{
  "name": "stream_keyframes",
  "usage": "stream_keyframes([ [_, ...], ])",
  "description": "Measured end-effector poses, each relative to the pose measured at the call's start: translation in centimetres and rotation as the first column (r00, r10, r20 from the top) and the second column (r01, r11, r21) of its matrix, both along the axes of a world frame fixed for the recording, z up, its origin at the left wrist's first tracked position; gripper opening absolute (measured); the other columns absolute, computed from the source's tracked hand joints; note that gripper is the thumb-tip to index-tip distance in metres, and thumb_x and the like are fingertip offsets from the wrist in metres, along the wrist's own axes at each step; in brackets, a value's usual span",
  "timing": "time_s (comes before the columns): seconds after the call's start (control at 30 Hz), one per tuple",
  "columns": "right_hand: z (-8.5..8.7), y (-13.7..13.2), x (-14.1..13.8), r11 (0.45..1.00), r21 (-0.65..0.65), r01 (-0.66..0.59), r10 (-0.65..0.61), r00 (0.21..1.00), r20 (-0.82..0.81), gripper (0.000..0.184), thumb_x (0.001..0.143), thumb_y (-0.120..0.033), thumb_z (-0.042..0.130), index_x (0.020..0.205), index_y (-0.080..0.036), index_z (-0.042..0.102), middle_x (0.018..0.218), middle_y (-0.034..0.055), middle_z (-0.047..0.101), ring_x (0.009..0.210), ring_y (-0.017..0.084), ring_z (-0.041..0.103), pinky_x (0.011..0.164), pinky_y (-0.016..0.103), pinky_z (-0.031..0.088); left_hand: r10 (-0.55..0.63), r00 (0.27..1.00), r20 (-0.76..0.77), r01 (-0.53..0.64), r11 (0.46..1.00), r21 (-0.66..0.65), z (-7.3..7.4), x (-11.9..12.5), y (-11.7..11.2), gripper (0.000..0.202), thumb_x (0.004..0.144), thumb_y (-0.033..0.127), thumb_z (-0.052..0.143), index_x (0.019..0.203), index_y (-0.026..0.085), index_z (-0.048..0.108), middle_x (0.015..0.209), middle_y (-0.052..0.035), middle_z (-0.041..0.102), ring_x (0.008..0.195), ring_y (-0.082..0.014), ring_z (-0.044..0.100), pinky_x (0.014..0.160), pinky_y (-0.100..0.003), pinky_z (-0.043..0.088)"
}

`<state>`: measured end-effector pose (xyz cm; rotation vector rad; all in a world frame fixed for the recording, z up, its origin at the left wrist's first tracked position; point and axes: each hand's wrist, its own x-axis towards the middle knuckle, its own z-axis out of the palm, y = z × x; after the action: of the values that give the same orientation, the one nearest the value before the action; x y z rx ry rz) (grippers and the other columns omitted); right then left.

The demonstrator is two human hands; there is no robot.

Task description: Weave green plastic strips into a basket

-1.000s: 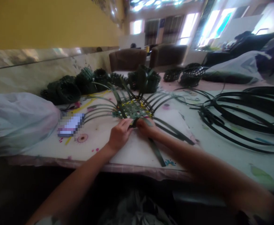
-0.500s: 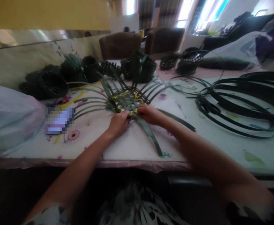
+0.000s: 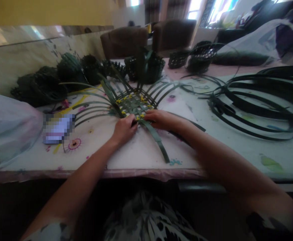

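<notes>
A flat woven mat of dark green strips (image 3: 132, 102) with small yellow ties lies on the table (image 3: 141, 157), loose strip ends fanning out on all sides. My left hand (image 3: 123, 129) is closed at the near edge of the weave, fingers pinching a strip. My right hand (image 3: 159, 119) is closed beside it, fingertips pressed on the same edge. One green strip (image 3: 156, 140) runs from between my hands toward the table's front edge.
Finished dark green baskets (image 3: 68, 73) line the back left of the table. Coils of dark strips (image 3: 257, 100) lie at right. A clear plastic bag (image 3: 8, 127) is at left, a blurred flat object (image 3: 58, 129) beside it. Brown chairs (image 3: 123, 40) stand behind.
The view has tipped downward and the table sits higher in frame. My hands stay together at the weave's near edge, shifted slightly; the loose strip between them lies a little differently.
</notes>
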<state>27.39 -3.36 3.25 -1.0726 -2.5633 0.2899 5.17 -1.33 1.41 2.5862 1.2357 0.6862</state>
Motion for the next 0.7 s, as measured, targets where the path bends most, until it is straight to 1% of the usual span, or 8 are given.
stream_keyframes([
  [0.1,-0.4,0.4,-0.9,0.982,0.0,0.19,-0.19,0.982,-0.005,0.013,0.086,-0.012,0.054,0.076,-0.016,0.062,0.08,0.0026,0.056,0.075,0.014,0.049,0.069,0.026,0.034,-0.044,0.999,0.032,0.044,0.999,-0.006,0.0,-0.1,0.1,0.008,0.085,0.018,0.059,0.09,0.017,0.066,0.083,-0.0045,0.069,0.077,-0.0178,0.061,0.068,-0.025,0.041],
  [0.2,-0.3,0.8,-1.9,0.911,-0.042,0.41,-0.411,0.912,-0.013,0.021,0.089,-0.022,0.058,0.069,-0.016,0.06,0.067,-0.0004,0.05,0.066,0.012,0.043,0.061,0.027,0.027,-0.109,0.992,0.066,0.109,0.994,-0.009,0.0,-0.1,0.2,0.019,0.086,0.015,0.056,0.096,0.018,0.072,0.087,-0.0045,0.071,0.082,-0.0178,0.063,0.073,-0.025,0.043],
  [0.27,-0.1,1.0,-2.5,0.875,-0.067,0.48,-0.482,0.876,-0.019,0.028,0.088,-0.026,0.061,0.063,-0.016,0.058,0.06,-0.0024,0.043,0.059,0.01,0.036,0.058,0.028,0.021,-0.122,0.99,0.078,0.123,0.992,-0.02,-0.1,-0.1,0.3,0.023,0.087,0.016,0.055,0.098,0.02,0.075,0.084,-0.0037,0.07,0.081,-0.0174,0.063,0.072,-0.025,0.043],
  [0.4,0.2,1.2,-3.1,0.848,-0.089,0.523,-0.528,0.848,-0.044,0.034,0.086,-0.029,0.066,0.056,-0.016,0.054,0.055,-0.0039,0.036,0.055,0.009,0.028,0.056,0.029,0.017,-0.088,0.991,0.105,0.093,0.995,-0.043,-0.3,0.2,0.6,0.021,0.087,0.027,0.06,0.096,0.022,0.078,0.078,-0.002,0.068,0.077,-0.0168,0.062,0.067,-0.024,0.041],
  [0.5,0.3,1.2,-3.2,0.828,-0.129,0.546,-0.554,0.832,-0.034,0.036,0.086,-0.032,0.066,0.056,-0.016,0.055,0.055,-0.0035,0.036,0.055,0.009,0.028,0.055,0.029,0.018,-0.043,0.99,0.132,0.053,0.996,-0.072,-0.4,0.6,0.6,0.022,0.089,0.034,0.061,0.092,0.022,0.079,0.076,-0.002,0.069,0.074,-0.0161,0.061,0.064,-0.025,0.039],
  [0.57,0.5,1.3,-3.1,0.824,-0.173,0.54,-0.551,0.834,-0.02,0.037,0.088,-0.034,0.064,0.057,-0.015,0.055,0.055,-0.0031,0.036,0.056,0.009,0.03,0.056,0.029,0.019,-0.011,0.988,0.157,0.026,0.995,-0.094,-0.4,1.0,0.5,0.023,0.091,0.034,0.06,0.092,0.021,0.079,0.076,-0.0022,0.07,0.072,-0.0158,0.06,0.063,-0.025,0.037],
  [0.63,0.7,1.2,-2.7,0.834,-0.214,0.509,-0.524,0.852,-0.015,0.038,0.09,-0.034,0.06,0.057,-0.015,0.054,0.056,-0.0029,0.036,0.057,0.01,0.032,0.057,0.028,0.022,0.007,0.982,0.188,0.013,0.994,-0.109,-0.4,1.2,0.3,0.024,0.091,0.033,0.059,0.092,0.02,0.079,0.076,-0.0021,0.07,0.072,-0.0155,0.06,0.062,-0.024,0.036],
  [0.7,0.7,1.1,-2.0,0.883,-0.209,0.421,-0.438,0.898,-0.041,0.033,0.089,-0.028,0.059,0.058,-0.016,0.053,0.058,-0.0024,0.04,0.059,0.01,0.036,0.058,0.026,0.025,0.027,0.975,0.219,-0.002,0.994,-0.112,-0.4,1.3,0.2,0.026,0.092,0.034,0.058,0.089,0.019,0.078,0.075,-0.002,0.07,0.071,-0.0151,0.06,0.061,-0.024,0.036],
])
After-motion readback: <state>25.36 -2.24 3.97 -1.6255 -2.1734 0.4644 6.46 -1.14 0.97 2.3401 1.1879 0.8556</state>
